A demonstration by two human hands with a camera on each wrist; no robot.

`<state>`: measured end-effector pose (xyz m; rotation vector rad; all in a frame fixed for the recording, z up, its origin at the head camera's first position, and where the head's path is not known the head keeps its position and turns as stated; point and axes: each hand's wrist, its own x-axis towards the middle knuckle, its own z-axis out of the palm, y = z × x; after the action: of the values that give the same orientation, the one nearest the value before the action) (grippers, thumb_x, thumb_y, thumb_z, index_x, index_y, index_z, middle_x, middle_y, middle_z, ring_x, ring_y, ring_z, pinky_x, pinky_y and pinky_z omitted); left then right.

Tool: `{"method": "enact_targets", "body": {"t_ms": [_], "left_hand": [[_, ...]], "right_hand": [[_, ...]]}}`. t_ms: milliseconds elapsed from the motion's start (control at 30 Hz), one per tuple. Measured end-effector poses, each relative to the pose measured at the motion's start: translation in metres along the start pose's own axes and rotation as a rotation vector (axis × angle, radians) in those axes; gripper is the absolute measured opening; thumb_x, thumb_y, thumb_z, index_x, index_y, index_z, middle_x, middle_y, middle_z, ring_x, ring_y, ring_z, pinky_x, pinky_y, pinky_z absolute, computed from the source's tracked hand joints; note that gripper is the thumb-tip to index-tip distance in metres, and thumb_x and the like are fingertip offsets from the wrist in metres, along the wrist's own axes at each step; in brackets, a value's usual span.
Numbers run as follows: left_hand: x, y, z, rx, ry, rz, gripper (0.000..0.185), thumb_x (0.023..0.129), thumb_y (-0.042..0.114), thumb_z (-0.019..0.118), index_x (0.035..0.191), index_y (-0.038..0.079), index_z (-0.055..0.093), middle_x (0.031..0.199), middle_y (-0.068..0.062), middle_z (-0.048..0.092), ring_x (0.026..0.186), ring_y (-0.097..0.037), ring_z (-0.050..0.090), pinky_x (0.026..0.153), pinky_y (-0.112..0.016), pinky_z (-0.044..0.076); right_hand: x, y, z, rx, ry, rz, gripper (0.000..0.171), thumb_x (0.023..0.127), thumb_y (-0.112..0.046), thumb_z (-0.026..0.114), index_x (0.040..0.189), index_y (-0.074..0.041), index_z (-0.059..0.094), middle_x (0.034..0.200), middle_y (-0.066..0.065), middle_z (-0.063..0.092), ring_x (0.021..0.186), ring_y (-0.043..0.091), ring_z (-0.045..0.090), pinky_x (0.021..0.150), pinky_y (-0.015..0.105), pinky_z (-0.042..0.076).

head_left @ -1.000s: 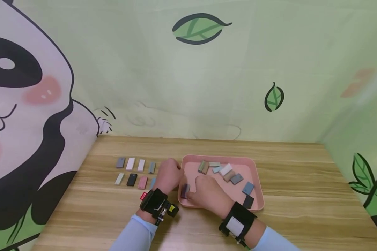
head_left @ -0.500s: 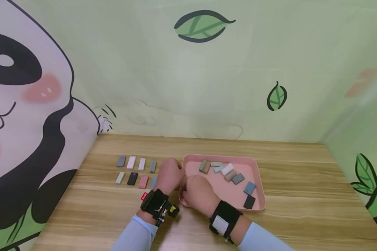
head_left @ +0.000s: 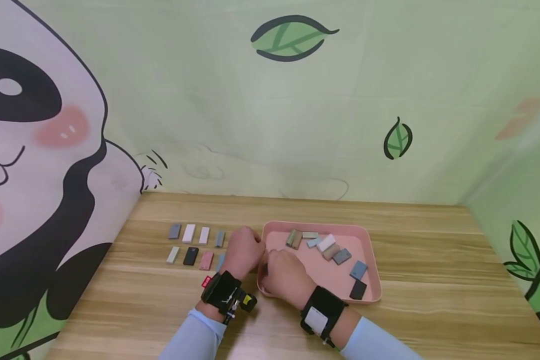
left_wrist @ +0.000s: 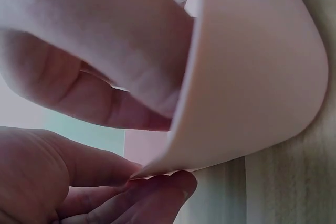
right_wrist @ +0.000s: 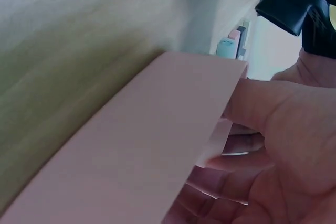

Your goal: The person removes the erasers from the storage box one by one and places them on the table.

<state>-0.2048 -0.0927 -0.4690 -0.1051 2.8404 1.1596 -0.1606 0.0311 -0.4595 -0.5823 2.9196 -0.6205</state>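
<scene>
Both hands meet at the near left corner of the pink tray (head_left: pixel 368 260), which sits on the wooden table (head_left: pixel 432 280) right of centre, at about 3 o'clock from the two rows of small tiles (head_left: pixel 193 245). The right hand (head_left: pixel 284 274) lies over the tray's left rim, at roughly 8 o'clock of the tray, with its fingers curled downward; the right wrist view shows those fingers (right_wrist: pixel 247 103) bent just behind the tray's pink wall (right_wrist: pixel 157 145). In earlier frames this hand carried a dark tile, but whether it grips one now is hidden, so I cannot tell what it holds. The left hand (head_left: pixel 245 252) sits just beside it at 9 o'clock, outside the rim, fingers curled; in the left wrist view its fingertips (left_wrist: pixel 163 187) touch the tray's lower edge (left_wrist: pixel 252 77), though a firm grip is not plain.

The tray is a shallow rounded rectangle, salmon pink with a raised lip. Loose tiles lie inside: a brown-and-grey cluster (head_left: pixel 294 239) at 11 o'clock, a white one (head_left: pixel 326 242), a grey one (head_left: pixel 341 256), a blue one (head_left: pixel 358 270) and a black one (head_left: pixel 357 289) toward 4 o'clock.
</scene>
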Motion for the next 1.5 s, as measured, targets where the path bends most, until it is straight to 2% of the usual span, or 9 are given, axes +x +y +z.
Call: {"method": "enact_targets", "body": {"t_ms": [267, 633, 800, 900, 1100, 1167, 1333, 1400, 1500], "left_hand": [[0.001, 0.002, 0.001, 0.017, 0.017, 0.018, 0.036, 0.08, 0.012, 0.055, 0.046, 0.013, 0.045, 0.042, 0.006, 0.033, 0.035, -0.011, 0.035, 0.033, -0.023, 0.023], [0.003, 0.006, 0.0, -0.002, -0.025, -0.028, 0.036, 0.083, 0.013, 0.055, 0.048, 0.012, 0.047, 0.043, 0.004, 0.037, 0.036, -0.012, 0.039, 0.033, -0.024, 0.026], [0.002, 0.008, 0.0, -0.019, -0.036, -0.046, 0.036, 0.083, 0.011, 0.054, 0.048, 0.012, 0.044, 0.043, 0.004, 0.037, 0.037, -0.013, 0.042, 0.033, -0.023, 0.029], [0.001, 0.008, 0.0, -0.012, -0.015, -0.018, 0.036, 0.081, 0.01, 0.054, 0.048, 0.012, 0.041, 0.042, 0.004, 0.036, 0.035, -0.012, 0.041, 0.032, -0.023, 0.028], [0.001, 0.006, 0.002, -0.005, -0.01, -0.03, 0.038, 0.083, 0.011, 0.054, 0.047, 0.012, 0.042, 0.042, 0.005, 0.036, 0.035, -0.011, 0.039, 0.032, -0.023, 0.026], [0.001, 0.005, 0.003, -0.012, -0.022, -0.057, 0.038, 0.084, 0.011, 0.054, 0.048, 0.012, 0.043, 0.043, 0.004, 0.036, 0.036, -0.012, 0.039, 0.032, -0.023, 0.026], [-0.001, 0.005, 0.003, -0.017, -0.033, -0.081, 0.034, 0.085, 0.012, 0.054, 0.051, 0.009, 0.052, 0.045, 0.003, 0.04, 0.038, -0.013, 0.042, 0.033, -0.024, 0.028], [-0.001, 0.005, 0.003, -0.017, -0.029, -0.076, 0.033, 0.085, 0.013, 0.055, 0.053, 0.007, 0.056, 0.045, 0.002, 0.042, 0.039, -0.013, 0.043, 0.034, -0.024, 0.029], [-0.001, 0.005, 0.004, -0.006, -0.018, -0.056, 0.032, 0.086, 0.013, 0.055, 0.055, 0.006, 0.059, 0.045, 0.002, 0.045, 0.039, -0.013, 0.044, 0.034, -0.024, 0.031]], "right_hand": [[-0.001, 0.0, 0.004, -0.065, 0.112, -0.167, 0.015, 0.074, -0.014, 0.065, 0.062, -0.018, 0.056, 0.055, -0.009, 0.047, 0.054, 0.009, 0.046, 0.048, 0.02, 0.035], [-0.001, 0.01, 0.006, 0.015, 0.114, -0.2, 0.012, 0.071, -0.008, 0.064, 0.066, -0.019, 0.062, 0.059, -0.012, 0.051, 0.056, 0.005, 0.047, 0.051, 0.018, 0.036], [-0.003, 0.018, -0.003, 0.031, 0.034, -0.038, 0.008, 0.076, -0.007, 0.063, 0.073, -0.012, 0.057, 0.063, -0.004, 0.05, 0.059, 0.011, 0.047, 0.052, 0.022, 0.037], [-0.005, 0.023, -0.014, 0.064, 0.044, 0.069, 0.01, 0.08, -0.011, 0.064, 0.074, -0.01, 0.056, 0.063, -0.001, 0.049, 0.057, 0.012, 0.049, 0.05, 0.023, 0.038], [-0.008, 0.046, -0.046, 0.167, 0.227, 0.145, 0.002, 0.082, -0.014, 0.065, 0.082, -0.012, 0.065, 0.072, -0.001, 0.06, 0.061, 0.01, 0.052, 0.054, 0.023, 0.04], [-0.011, 0.059, -0.06, 0.17, 0.276, 0.181, 0.009, 0.084, -0.017, 0.064, 0.09, -0.013, 0.068, 0.073, -0.002, 0.062, 0.059, 0.01, 0.053, 0.053, 0.024, 0.041], [-0.02, 0.103, -0.088, 0.166, 0.413, 0.262, 0.028, 0.086, -0.024, 0.063, 0.107, -0.006, 0.067, 0.088, 0.008, 0.071, 0.074, 0.017, 0.067, 0.064, 0.034, 0.055], [-0.023, 0.124, -0.095, 0.193, 0.483, 0.281, 0.032, 0.086, -0.024, 0.063, 0.11, -0.002, 0.067, 0.096, 0.014, 0.07, 0.083, 0.023, 0.068, 0.068, 0.038, 0.056], [-0.031, 0.153, -0.103, 0.196, 0.559, 0.325, 0.033, 0.087, -0.024, 0.063, 0.109, 0.001, 0.066, 0.097, 0.017, 0.07, 0.083, 0.027, 0.069, 0.068, 0.04, 0.056]]}}
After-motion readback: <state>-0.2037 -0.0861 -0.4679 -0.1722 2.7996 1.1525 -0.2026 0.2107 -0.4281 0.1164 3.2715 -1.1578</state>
